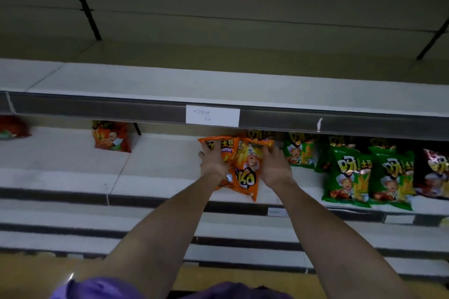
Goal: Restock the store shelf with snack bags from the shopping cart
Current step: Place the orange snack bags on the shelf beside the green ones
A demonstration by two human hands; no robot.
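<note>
Left of orange bags (243,165), bare shelf (158,160).

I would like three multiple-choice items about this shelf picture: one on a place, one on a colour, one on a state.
1. Where do the green bags stand?
A. right of the hands
B. left of the hands
C. on the top shelf

2. What colour are the bags in the hands?
A. blue
B. orange
C. white

3. The shelf with the white label is:
A. full
B. bare
C. broken

Key: 1 A, they stand beyond the right hand. 2 B, the orange bags lie between it and the left hand. 3 B, its board holds nothing.
</note>
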